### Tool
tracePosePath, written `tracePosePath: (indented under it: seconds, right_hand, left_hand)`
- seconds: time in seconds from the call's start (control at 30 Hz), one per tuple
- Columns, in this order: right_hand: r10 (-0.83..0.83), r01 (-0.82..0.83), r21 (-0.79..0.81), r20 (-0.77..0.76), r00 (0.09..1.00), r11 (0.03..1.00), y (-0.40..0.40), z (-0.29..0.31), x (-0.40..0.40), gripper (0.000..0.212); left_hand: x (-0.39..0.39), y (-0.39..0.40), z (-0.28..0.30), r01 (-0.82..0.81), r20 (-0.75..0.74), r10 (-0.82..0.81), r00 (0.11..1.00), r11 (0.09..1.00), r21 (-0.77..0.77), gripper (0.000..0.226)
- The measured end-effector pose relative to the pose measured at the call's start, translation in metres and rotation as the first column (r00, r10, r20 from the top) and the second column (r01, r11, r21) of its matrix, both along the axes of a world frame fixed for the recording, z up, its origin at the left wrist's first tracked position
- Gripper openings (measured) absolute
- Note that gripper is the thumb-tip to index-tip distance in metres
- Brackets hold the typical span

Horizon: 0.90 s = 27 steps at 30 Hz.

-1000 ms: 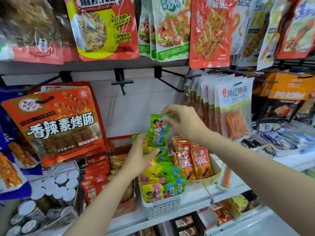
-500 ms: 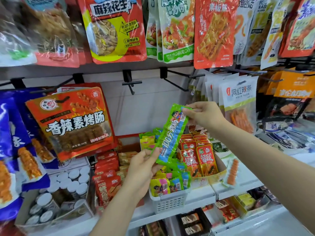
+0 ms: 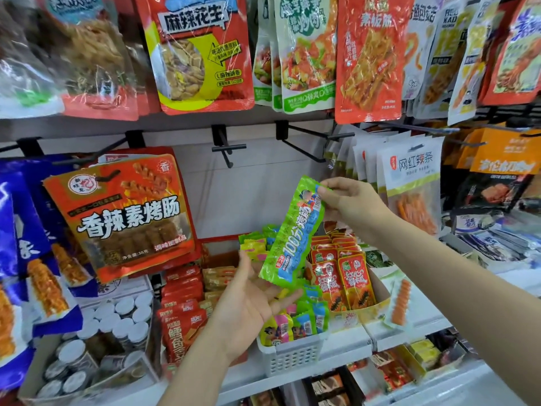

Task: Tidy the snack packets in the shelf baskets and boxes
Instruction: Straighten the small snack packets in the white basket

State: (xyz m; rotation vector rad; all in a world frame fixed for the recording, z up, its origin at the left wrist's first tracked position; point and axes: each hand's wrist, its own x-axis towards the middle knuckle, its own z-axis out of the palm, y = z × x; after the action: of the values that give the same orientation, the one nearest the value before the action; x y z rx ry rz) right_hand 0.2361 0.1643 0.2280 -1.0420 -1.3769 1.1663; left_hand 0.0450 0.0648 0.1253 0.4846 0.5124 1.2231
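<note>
A long green and blue snack packet hangs tilted above the white slotted basket, which holds several small green, yellow and blue packets. My right hand pinches the packet's top edge between thumb and fingers. My left hand lies palm up under the packet's lower end, fingers relaxed, thumb raised beside it. Right of the basket, a cardboard box holds upright red packets.
Red packets stand in a box left of the basket, and a box of white-lidded jars sits further left. Large snack bags hang on black hooks above. A lower shelf carries more boxes.
My right hand has lifted the green packet up out of the basket and straightened it. My left hand has let go of its lower end and opened beneath it.
</note>
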Motion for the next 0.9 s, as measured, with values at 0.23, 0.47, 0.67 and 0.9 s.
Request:
tracePosePath:
  seconds: [0.23, 0.47, 0.67, 0.9]
  right_hand:
    - [0.059, -0.053, 0.059, -0.102, 0.993, 0.997, -0.006, -0.005, -0.008, 0.010]
    - [0.130, -0.161, -0.131, -0.221, 0.967, 0.978, -0.015, -0.029, -0.008, 0.052]
    - [-0.081, 0.072, -0.047, -0.237, 0.968, 0.996, -0.006, -0.045, -0.012, 0.017]
    - [-0.038, 0.025, -0.064, -0.209, 0.977, 0.998, 0.000, -0.036, -0.001, 0.024]
  left_hand:
    - [0.002, 0.007, -0.001, 0.011, 0.070, -0.012, 0.997, 1.000, 0.015, 0.046]
    - [0.007, 0.007, -0.012, -0.300, -0.611, 0.511, 0.604, 0.857, 0.420, 0.031]
    - [0.016, 0.011, -0.009, -0.272, -0.502, 0.415, 0.759, 0.902, 0.335, 0.025]
    - [0.011, 0.018, -0.004, -0.142, -0.172, 0.138, 0.975, 0.990, -0.011, 0.063]
